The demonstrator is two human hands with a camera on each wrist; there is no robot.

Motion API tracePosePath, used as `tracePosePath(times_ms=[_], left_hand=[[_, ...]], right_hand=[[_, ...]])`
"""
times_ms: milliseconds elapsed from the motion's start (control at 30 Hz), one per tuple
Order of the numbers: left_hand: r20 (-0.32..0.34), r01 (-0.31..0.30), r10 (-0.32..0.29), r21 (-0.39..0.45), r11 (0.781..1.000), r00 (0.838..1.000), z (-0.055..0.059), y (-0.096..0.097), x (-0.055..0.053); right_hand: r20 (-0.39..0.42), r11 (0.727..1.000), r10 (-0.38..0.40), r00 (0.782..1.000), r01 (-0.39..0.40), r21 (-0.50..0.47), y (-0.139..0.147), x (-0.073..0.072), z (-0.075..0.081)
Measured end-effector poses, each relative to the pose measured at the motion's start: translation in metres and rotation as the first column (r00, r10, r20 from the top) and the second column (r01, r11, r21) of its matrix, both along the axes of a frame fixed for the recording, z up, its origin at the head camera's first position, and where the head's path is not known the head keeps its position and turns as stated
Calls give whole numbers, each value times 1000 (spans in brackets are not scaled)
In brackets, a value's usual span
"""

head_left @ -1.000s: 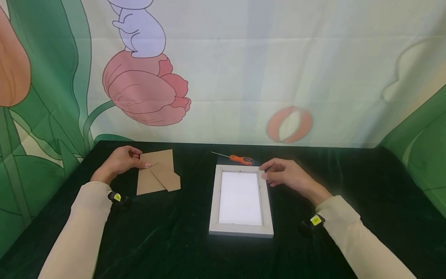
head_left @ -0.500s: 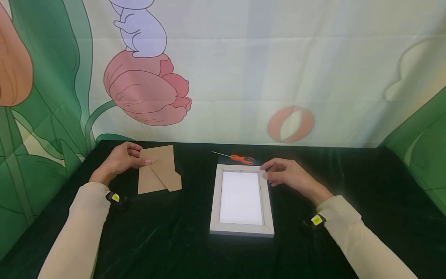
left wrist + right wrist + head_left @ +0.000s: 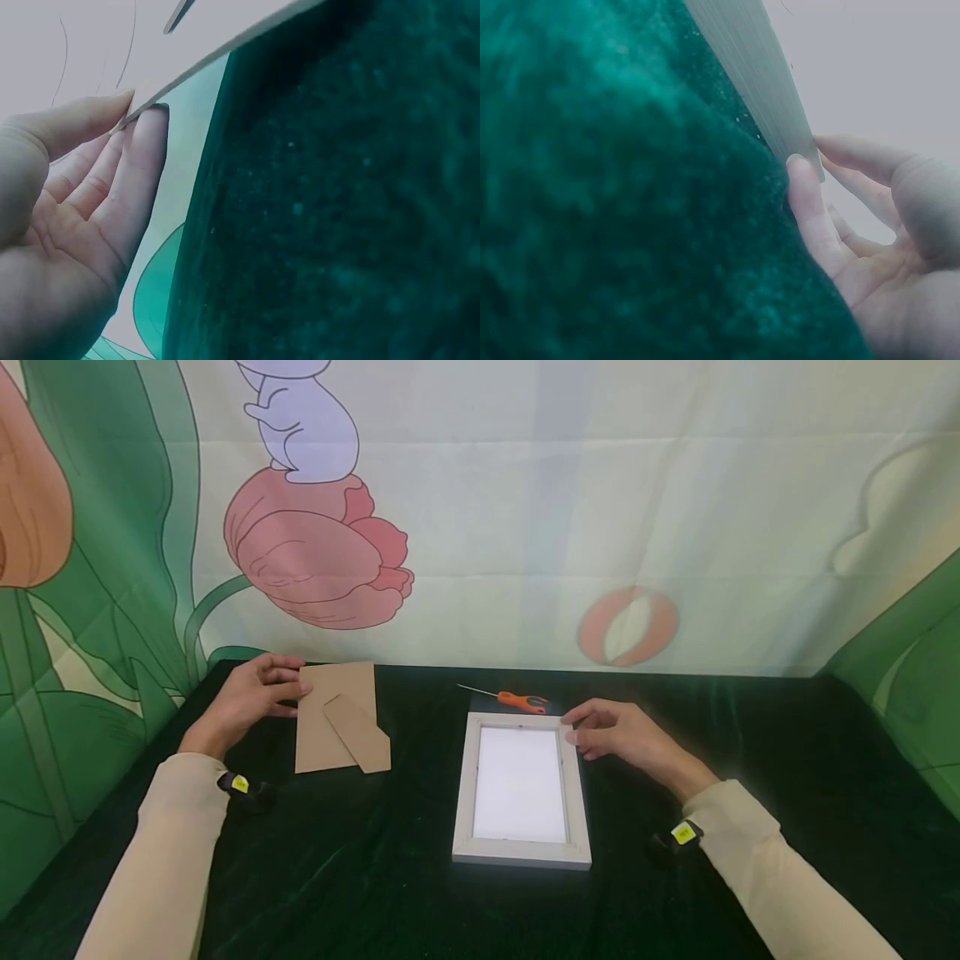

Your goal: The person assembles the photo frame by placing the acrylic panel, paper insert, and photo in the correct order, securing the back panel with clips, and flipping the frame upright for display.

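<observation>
A brown backing board (image 3: 315, 739) with a fold-out stand leg (image 3: 358, 737) is at the left in the head view. My left hand (image 3: 247, 697) pinches its left edge near the top corner; in the left wrist view the thumb (image 3: 86, 120) lies on one face and fingers are behind. A white picture frame (image 3: 467, 793) rests on the cloth in the middle, with a plain white panel (image 3: 519, 785) inside. At the frame's upper right corner, my right hand (image 3: 633, 739) grips the edge between thumb and fingers, as the right wrist view shows on its pale side (image 3: 761, 82).
Behind the frame lies a tool with an orange handle (image 3: 521, 702) and a thin metal shaft, over a dark flat piece (image 3: 484, 703). Dark green cloth (image 3: 337, 877) covers the table. A printed curtain (image 3: 480, 527) hangs along the back.
My left hand has moved slightly up and back, and the board's top edge has risen with it. My right hand and the frame stay in place.
</observation>
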State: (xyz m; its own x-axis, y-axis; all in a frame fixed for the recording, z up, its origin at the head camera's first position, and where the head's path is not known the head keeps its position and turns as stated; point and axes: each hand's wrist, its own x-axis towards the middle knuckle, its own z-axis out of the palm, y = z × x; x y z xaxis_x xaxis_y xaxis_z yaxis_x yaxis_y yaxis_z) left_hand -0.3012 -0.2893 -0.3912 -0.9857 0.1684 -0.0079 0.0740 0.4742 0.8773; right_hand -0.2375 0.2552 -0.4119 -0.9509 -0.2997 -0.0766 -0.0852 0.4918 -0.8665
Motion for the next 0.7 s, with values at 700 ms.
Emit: tracePosePath(times_ms=[700], left_hand=[[-22,-3,4,57,998,1000,15,2,3]], right_hand=[[-7,1000,-3,1000,3,13,0,1,0]])
